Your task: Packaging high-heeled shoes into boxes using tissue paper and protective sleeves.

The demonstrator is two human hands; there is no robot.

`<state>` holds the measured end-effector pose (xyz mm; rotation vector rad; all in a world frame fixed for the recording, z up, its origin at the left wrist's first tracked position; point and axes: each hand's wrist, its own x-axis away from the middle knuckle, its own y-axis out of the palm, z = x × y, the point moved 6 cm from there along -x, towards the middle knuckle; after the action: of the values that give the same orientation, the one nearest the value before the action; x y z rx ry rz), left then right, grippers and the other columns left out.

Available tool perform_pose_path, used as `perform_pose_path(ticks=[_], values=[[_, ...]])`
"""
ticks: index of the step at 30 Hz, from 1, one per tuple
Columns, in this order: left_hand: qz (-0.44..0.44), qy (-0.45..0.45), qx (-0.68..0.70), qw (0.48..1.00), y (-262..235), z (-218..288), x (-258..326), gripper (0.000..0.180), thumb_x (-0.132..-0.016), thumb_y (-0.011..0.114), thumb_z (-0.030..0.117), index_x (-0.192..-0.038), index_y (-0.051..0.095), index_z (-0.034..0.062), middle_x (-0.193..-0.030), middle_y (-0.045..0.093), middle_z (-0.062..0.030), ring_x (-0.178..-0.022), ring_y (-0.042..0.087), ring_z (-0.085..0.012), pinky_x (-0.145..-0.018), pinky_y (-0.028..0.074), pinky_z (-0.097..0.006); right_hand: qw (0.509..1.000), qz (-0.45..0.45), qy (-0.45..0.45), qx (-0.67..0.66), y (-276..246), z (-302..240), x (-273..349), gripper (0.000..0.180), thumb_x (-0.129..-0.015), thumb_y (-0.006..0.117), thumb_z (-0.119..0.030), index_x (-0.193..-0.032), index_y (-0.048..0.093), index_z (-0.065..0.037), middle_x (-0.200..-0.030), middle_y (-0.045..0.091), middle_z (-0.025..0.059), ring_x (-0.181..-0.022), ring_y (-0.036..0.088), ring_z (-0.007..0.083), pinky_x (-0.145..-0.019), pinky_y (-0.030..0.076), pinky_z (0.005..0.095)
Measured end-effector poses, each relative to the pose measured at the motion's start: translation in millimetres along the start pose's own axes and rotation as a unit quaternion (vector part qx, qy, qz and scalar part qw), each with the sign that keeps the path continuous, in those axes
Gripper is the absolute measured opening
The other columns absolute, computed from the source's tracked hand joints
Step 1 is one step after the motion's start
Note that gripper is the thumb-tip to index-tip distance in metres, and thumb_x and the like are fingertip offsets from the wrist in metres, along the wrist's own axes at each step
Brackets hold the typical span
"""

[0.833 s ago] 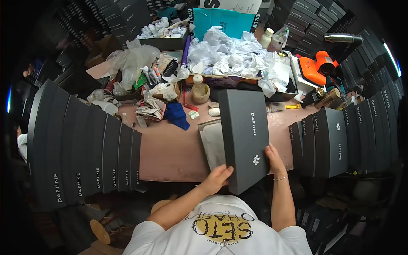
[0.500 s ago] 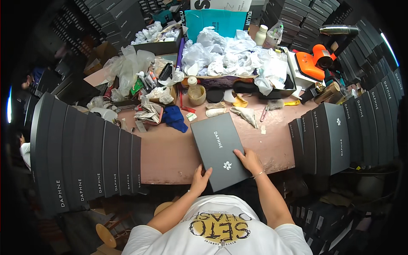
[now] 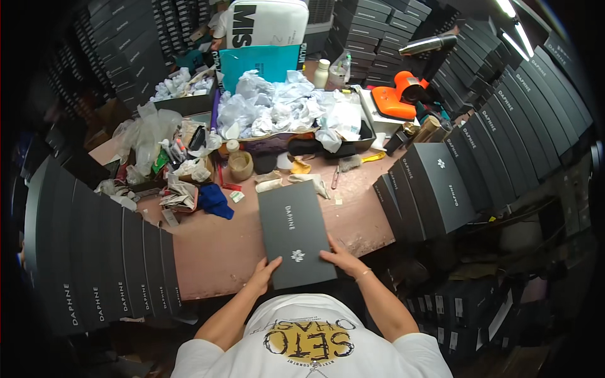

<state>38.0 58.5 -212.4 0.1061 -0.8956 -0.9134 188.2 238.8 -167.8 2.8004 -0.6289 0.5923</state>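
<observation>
A closed dark grey shoebox (image 3: 295, 227) with a white flower mark on its lid lies in front of me over the near edge of the pink tabletop (image 3: 208, 264). My left hand (image 3: 263, 272) grips its left side near the lower corner, thumb on the lid. Opposite it, my right hand (image 3: 341, 257) holds the right side, its thumb also resting on the lid. The undersides of both hands are hidden by the box. Just beyond the box lie pale cloths (image 3: 309, 183) and a small white paper scrap (image 3: 338, 202).
Stacked grey shoeboxes rise at the left (image 3: 101, 252) and right (image 3: 498, 138). Behind are a box of crumpled white paper (image 3: 271, 104), a glue jar (image 3: 240, 165), a yellow-handled brush (image 3: 359, 161), a blue cloth (image 3: 214, 201) and an orange device (image 3: 396, 104).
The shoebox has turned straighter and sits nearer my body, still between both hands. The whole view has swung to the right, so the bench appears shifted left.
</observation>
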Motion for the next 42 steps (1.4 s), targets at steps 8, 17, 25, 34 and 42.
perform_pose_path(ticks=[8, 17, 25, 34, 42], values=[[-0.292, 0.227, -0.121, 0.921, 181, 117, 44, 0.085, -0.086, 0.066, 0.030, -0.148, 0.014, 0.0047, -0.140, 0.038, -0.0158, -0.122, 0.044, -0.0230, -0.103, 0.038, -0.037, 0.925, 0.298, -0.224, 0.077, -116, -203, 135, 0.068, -0.075, 0.065, -0.027, -0.134, 0.044, -0.001, -0.130, 0.050, 0.0087, -0.120, 0.047, 0.0190, -0.101, 0.037, 0.0316], [-0.165, 0.632, -0.334, 0.679, 141, 221, 209, 0.071, -0.080, 0.073, 0.030, -0.136, 0.041, 0.0008, -0.137, 0.040, -0.0211, -0.122, 0.046, -0.0338, -0.100, 0.041, -0.040, 0.788, 0.450, -0.279, 0.314, -296, -344, 192, 0.043, -0.098, 0.045, -0.020, -0.137, 0.041, -0.001, -0.142, 0.041, 0.0104, -0.130, 0.037, 0.0190, -0.108, 0.027, 0.0314], [0.708, 0.672, -0.164, 0.142, -123, 261, 559, 0.045, -0.096, 0.046, 0.025, -0.132, 0.041, -0.0015, -0.136, 0.042, -0.0192, -0.125, 0.043, -0.0257, -0.107, 0.031, -0.035, 0.776, -0.144, -0.356, 0.500, 171, -275, -41, 0.070, -0.073, 0.072, 0.003, -0.136, 0.041, -0.005, -0.143, 0.038, 0.0141, -0.126, 0.043, 0.0298, -0.096, 0.043, 0.0343], [0.503, 0.601, -0.174, 0.596, -148, 306, 523, 0.031, -0.086, 0.065, 0.029, -0.107, 0.064, 0.0057, -0.101, 0.062, -0.0028, -0.103, 0.053, -0.0124, -0.087, 0.043, -0.031, 0.849, -0.502, -0.043, -0.162, 445, -332, -41, 0.076, -0.094, 0.040, -0.057, -0.148, 0.019, -0.008, -0.146, 0.029, 0.0173, -0.129, 0.040, 0.0285, -0.100, 0.039, 0.0374], [0.227, 0.657, -0.284, 0.661, 12, 176, 324, 0.090, -0.081, 0.067, 0.042, -0.147, 0.019, 0.0017, -0.151, 0.012, -0.0231, -0.142, 0.008, -0.0374, -0.113, 0.010, -0.050, 0.953, -0.208, -0.165, -0.149, 187, -212, -32, 0.057, -0.084, 0.054, -0.036, -0.130, 0.044, -0.003, -0.111, 0.057, 0.0087, -0.099, 0.058, 0.0183, -0.082, 0.050, 0.0306]])
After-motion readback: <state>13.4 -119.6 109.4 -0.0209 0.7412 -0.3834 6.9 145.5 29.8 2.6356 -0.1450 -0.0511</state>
